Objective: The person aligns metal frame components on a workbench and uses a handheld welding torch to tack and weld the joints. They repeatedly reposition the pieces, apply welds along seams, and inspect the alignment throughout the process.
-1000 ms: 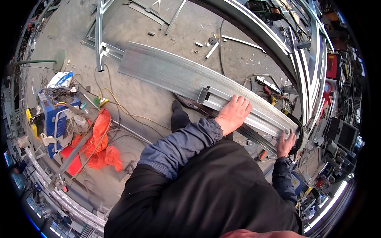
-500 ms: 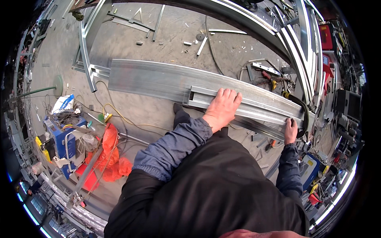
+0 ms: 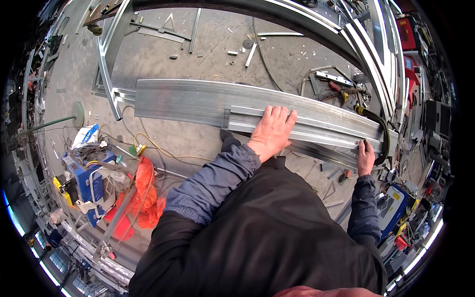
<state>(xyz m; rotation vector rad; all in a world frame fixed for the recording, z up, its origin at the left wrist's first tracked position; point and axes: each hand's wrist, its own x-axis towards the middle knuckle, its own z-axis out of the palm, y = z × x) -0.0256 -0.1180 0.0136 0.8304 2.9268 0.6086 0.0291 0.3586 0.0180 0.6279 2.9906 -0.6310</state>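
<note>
A wide, flat-faced silvery metal beam (image 3: pixel 183 99) lies crosswise in front of me. On its near side rests a shorter metal channel (image 3: pixel 242 121), running toward the right end of the beam. My left hand (image 3: pixel 273 129) is closed over the channel from above, fingers bent across its far edge and thumb hidden beneath. Near the channel's right end, my right hand (image 3: pixel 365 157) pinches its near edge between thumb and fingers. Just beyond that hand, a black curved C-shaped clamp (image 3: pixel 384 133) arches around the right end of the beam.
Metal framing (image 3: pixel 110 79) stands at the left end of the beam. A blue machine (image 3: pixel 85 180), orange plastic (image 3: pixel 144 190) and cables lie at lower left. Behind the beam are offcuts and a level (image 3: pixel 334 78) on the floor. A blue-white case (image 3: pixel 394 209) stands at right.
The channel has slid slightly left along the beam, its left end shifting with my left hand. My right hand has edged up and stays on it. The whole view has tilted a little.
</note>
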